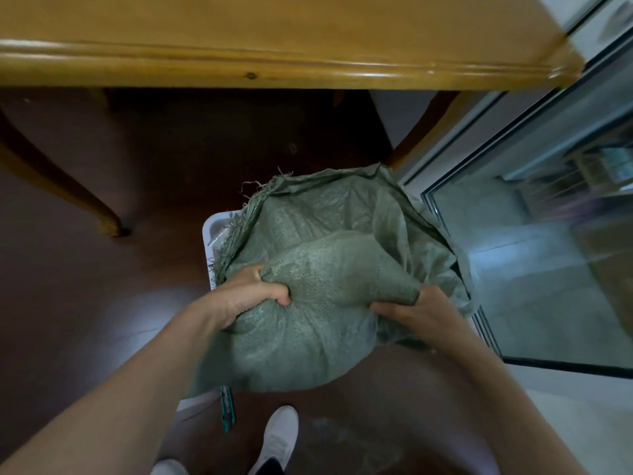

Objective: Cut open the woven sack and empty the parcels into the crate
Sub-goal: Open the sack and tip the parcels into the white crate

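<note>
A grey-green woven sack (322, 269) lies bunched over a white crate (209, 231), of which only the left rim and corner show. The sack's frayed open edge faces away from me, toward the table. My left hand (246, 296) grips a fistful of the fabric on the near left side. My right hand (421, 311) pinches a fold on the near right. The sack bulges between my hands. No parcels are visible; the fabric hides the crate's inside. A green-handled cutter (226, 409) lies on the floor just below the sack.
A wooden table (274, 63) spans the top, with one leg (61, 186) at the left. A glass sliding door and its track (513, 234) run along the right. The floor is dark brown. My white shoes (279, 437) stand near the bottom.
</note>
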